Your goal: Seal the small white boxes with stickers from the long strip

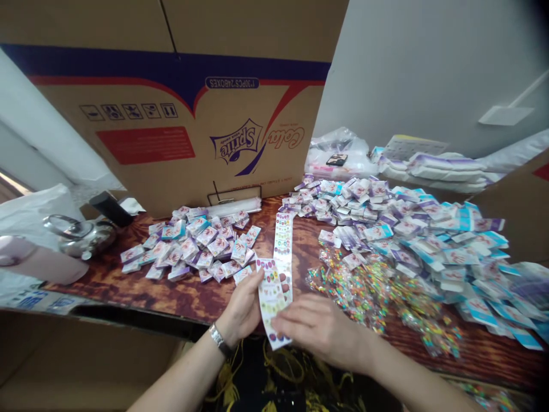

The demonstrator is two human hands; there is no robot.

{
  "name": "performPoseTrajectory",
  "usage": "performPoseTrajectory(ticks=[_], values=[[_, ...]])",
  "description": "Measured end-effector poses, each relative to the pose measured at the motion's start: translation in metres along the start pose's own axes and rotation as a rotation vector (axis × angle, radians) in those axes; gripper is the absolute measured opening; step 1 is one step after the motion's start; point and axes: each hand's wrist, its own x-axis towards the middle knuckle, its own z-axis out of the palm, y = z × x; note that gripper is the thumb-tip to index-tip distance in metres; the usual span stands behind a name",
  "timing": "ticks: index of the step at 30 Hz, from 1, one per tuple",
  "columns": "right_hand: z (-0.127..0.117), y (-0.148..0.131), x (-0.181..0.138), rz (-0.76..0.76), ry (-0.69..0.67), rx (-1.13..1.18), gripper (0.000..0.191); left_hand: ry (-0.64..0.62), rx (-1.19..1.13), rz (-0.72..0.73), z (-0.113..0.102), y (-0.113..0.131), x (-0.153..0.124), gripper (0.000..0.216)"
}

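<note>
A white sticker sheet with rows of small coloured prints is held between my two hands, over the table's near edge. My left hand, with a metal watch on its wrist, pinches the upper left side of the sheet. From the right, my right hand has its fingers closed on the lower right edge; its thumb is mostly hidden. Just beyond lies a strip of similar stickers, flat on the table. Small printed boxes are piled to the left. Clear packets of coloured candy lie to the right.
A large brown carton stands at the back. Many flattened or open little boxes heap up on the right of the wooden table. A metal kettle and a pink bottle are at far left. Plastic bags lie behind.
</note>
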Motion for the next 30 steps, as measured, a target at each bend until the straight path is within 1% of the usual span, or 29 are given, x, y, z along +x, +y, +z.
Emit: performPoseTrajectory(ticks=[2, 3, 5, 7, 9, 11, 12, 13, 15, 17, 20, 22, 25, 26, 27, 28, 30], values=[[-0.001, -0.012, -0.003, 0.017, -0.026, 0.127, 0.029, 0.062, 0.008, -0.002, 0.001, -0.002, 0.000, 0.026], [-0.001, -0.013, -0.004, 0.056, 0.002, 0.187, 0.029, 0.079, 0.046, 0.010, 0.001, -0.004, 0.000, 0.027], [0.001, -0.007, -0.005, 0.188, 0.115, 0.255, 0.029, 0.065, 0.138, 0.051, 0.001, -0.009, -0.003, 0.032], [0.003, 0.006, -0.004, 0.353, 0.255, 0.248, 0.028, -0.002, 0.227, 0.088, -0.001, -0.013, -0.007, 0.043], [0.007, 0.021, -0.001, 0.490, 0.352, 0.219, 0.027, -0.118, 0.357, 0.116, -0.004, -0.014, -0.012, 0.050], [0.014, 0.032, 0.003, 0.559, 0.388, 0.211, 0.027, -0.204, 0.537, 0.156, -0.006, -0.014, -0.015, 0.044], [0.017, 0.036, 0.004, 0.571, 0.400, 0.204, 0.027, -0.225, 0.610, 0.169, -0.006, -0.014, -0.016, 0.039], [0.019, 0.038, 0.004, 0.566, 0.412, 0.188, 0.027, -0.225, 0.645, 0.170, -0.006, -0.014, -0.015, 0.034], [0.024, 0.036, 0.003, 0.503, 0.438, 0.110, 0.028, -0.189, 0.594, 0.160, -0.005, -0.017, -0.013, 0.030], [0.027, 0.029, 0.001, 0.385, 0.428, -0.020, 0.031, -0.141, 0.450, 0.149, -0.003, -0.021, -0.009, 0.029], [0.033, 0.013, -0.004, 0.244, 0.350, -0.200, 0.035, -0.075, 0.247, 0.131, 0.000, -0.026, -0.005, 0.026], [0.040, 0.004, -0.006, 0.225, 0.311, -0.263, 0.035, -0.096, 0.140, 0.079, 0.001, -0.024, -0.005, 0.030], [0.049, 0.001, -0.009, 0.229, 0.285, -0.306, 0.036, -0.239, 0.010, -0.014, -0.001, -0.017, -0.008, 0.033], [0.051, 0.002, -0.010, 0.226, 0.281, -0.314, 0.036, -0.268, -0.024, -0.029, -0.002, -0.015, -0.009, 0.032], [0.052, 0.004, -0.011, 0.216, 0.278, -0.317, 0.035, -0.270, -0.048, -0.037, -0.003, -0.014, -0.009, 0.031], [0.052, 0.005, -0.012, 0.199, 0.275, -0.313, 0.036, -0.243, -0.058, -0.037, -0.003, -0.013, -0.008, 0.028], [0.050, 0.008, -0.011, 0.180, 0.268, -0.266, 0.035, -0.154, -0.033, -0.012, -0.004, -0.014, -0.006, 0.024]])
